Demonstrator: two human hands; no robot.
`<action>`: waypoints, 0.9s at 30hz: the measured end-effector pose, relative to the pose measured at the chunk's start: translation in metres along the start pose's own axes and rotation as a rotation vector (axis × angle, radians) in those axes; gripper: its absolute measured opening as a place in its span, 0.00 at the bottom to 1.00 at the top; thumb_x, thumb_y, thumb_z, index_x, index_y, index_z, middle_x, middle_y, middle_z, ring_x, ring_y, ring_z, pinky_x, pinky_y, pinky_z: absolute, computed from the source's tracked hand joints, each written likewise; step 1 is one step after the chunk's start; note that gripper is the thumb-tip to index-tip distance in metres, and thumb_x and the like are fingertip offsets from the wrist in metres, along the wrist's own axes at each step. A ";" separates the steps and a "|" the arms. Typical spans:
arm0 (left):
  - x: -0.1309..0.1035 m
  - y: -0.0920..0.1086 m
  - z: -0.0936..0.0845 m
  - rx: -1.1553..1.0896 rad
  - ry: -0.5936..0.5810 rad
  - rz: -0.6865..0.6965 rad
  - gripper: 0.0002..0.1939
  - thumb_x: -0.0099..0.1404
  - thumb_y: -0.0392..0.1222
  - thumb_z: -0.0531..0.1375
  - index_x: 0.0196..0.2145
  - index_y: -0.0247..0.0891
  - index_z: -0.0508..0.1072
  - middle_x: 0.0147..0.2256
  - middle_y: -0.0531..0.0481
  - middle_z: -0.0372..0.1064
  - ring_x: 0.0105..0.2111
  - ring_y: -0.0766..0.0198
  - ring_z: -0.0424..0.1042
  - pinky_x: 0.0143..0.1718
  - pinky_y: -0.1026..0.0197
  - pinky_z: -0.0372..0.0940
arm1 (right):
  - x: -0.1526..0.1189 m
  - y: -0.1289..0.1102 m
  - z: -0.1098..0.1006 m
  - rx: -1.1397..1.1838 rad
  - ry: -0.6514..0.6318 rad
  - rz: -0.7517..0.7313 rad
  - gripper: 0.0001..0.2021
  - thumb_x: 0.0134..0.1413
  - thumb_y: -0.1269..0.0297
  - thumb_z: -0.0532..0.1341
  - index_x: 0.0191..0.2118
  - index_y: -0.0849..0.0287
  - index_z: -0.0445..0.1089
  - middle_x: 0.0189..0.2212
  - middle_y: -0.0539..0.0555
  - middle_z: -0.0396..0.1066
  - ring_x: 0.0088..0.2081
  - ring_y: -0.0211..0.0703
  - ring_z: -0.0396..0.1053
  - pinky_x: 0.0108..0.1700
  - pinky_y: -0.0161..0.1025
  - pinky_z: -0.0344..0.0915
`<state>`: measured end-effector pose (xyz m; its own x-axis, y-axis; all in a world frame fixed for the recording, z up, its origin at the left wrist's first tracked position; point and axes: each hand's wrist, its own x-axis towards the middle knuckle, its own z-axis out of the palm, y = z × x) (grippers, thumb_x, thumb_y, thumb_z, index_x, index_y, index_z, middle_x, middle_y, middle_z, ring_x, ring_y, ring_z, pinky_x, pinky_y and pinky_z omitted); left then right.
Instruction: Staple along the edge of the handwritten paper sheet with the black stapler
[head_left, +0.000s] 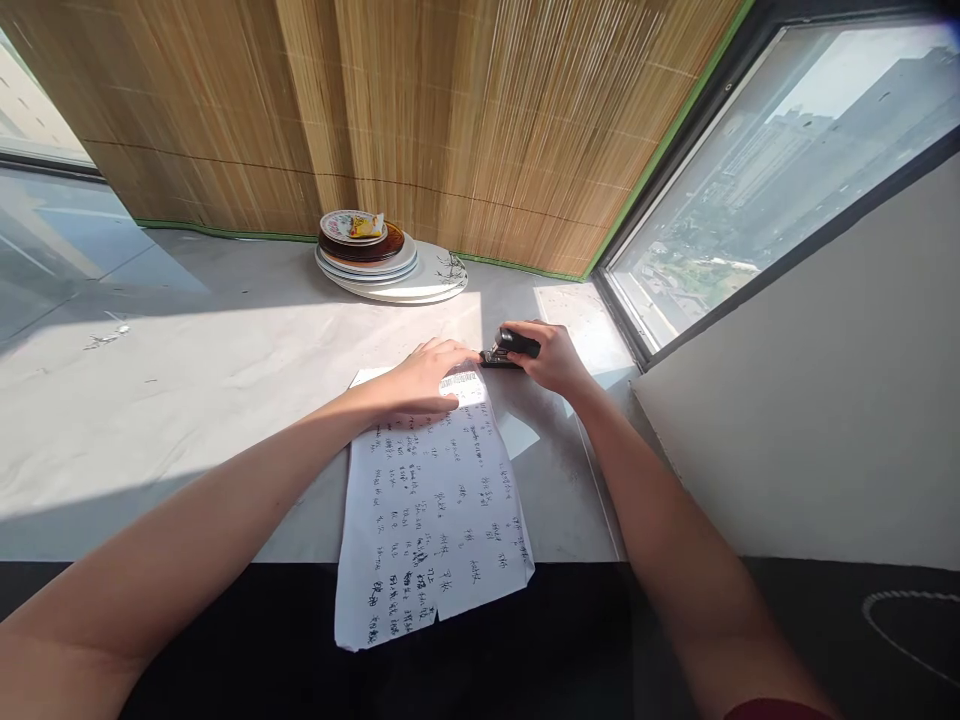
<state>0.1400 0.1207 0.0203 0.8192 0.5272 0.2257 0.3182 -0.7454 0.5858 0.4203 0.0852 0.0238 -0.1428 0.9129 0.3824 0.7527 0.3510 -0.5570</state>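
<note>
A black stapler (517,343) is gripped in my right hand (553,357), its jaw facing left at the far right corner of the paper. Handwritten sheets of white paper (442,500) lie on the grey-white sill, their torn near end hanging past its front edge. My left hand (424,380) rests flat on the far part of the paper, fingers stretched toward the stapler, the fingertips close to its jaw. Whether the paper's corner sits between the stapler's jaws is too small to tell.
Stacked plates (390,265) with a small yellow packet (366,228) on top stand at the back, before a bamboo blind (420,120). White scraps (109,335) lie at left. A window (787,190) and white wall (810,400) bound the right side.
</note>
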 end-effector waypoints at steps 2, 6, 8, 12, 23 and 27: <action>0.000 0.000 0.000 0.002 -0.011 -0.012 0.35 0.54 0.39 0.67 0.60 0.54 0.77 0.61 0.44 0.73 0.63 0.38 0.67 0.63 0.36 0.64 | 0.000 0.000 0.000 0.004 -0.006 0.007 0.21 0.52 0.68 0.68 0.54 0.51 0.82 0.49 0.55 0.82 0.50 0.55 0.79 0.57 0.53 0.73; 0.001 0.000 0.001 0.007 -0.013 -0.025 0.30 0.55 0.40 0.67 0.57 0.52 0.79 0.55 0.43 0.74 0.59 0.38 0.70 0.60 0.36 0.66 | 0.000 -0.002 0.000 0.021 -0.011 -0.012 0.22 0.53 0.67 0.69 0.54 0.51 0.82 0.50 0.56 0.82 0.52 0.56 0.78 0.60 0.55 0.73; 0.001 0.002 0.001 -0.002 -0.005 -0.022 0.28 0.54 0.39 0.67 0.54 0.51 0.80 0.55 0.43 0.73 0.59 0.39 0.70 0.61 0.36 0.66 | -0.001 -0.004 0.000 0.034 -0.025 -0.030 0.21 0.53 0.67 0.69 0.54 0.51 0.82 0.50 0.55 0.82 0.52 0.55 0.78 0.59 0.55 0.73; 0.000 0.006 0.001 -0.034 0.008 -0.004 0.27 0.53 0.35 0.65 0.52 0.47 0.79 0.57 0.43 0.69 0.61 0.42 0.68 0.64 0.37 0.65 | -0.003 -0.010 -0.001 0.077 -0.082 -0.092 0.18 0.55 0.68 0.68 0.53 0.50 0.82 0.49 0.54 0.83 0.51 0.53 0.78 0.57 0.52 0.74; 0.001 0.009 0.004 0.103 0.051 -0.146 0.29 0.68 0.50 0.64 0.65 0.45 0.72 0.61 0.40 0.70 0.65 0.42 0.65 0.68 0.35 0.59 | -0.004 -0.008 0.000 0.146 -0.113 -0.104 0.17 0.55 0.66 0.68 0.51 0.47 0.83 0.48 0.51 0.82 0.50 0.51 0.78 0.57 0.51 0.74; 0.001 0.009 0.005 0.108 0.034 -0.158 0.31 0.66 0.51 0.65 0.65 0.47 0.71 0.63 0.42 0.70 0.65 0.43 0.64 0.68 0.37 0.60 | -0.004 -0.008 0.000 0.154 -0.111 -0.125 0.17 0.55 0.66 0.68 0.50 0.48 0.83 0.47 0.52 0.82 0.49 0.51 0.77 0.56 0.52 0.73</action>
<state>0.1457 0.1123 0.0220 0.7392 0.6529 0.1648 0.4924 -0.6911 0.5291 0.4145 0.0790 0.0265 -0.3049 0.8747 0.3768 0.6188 0.4826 -0.6198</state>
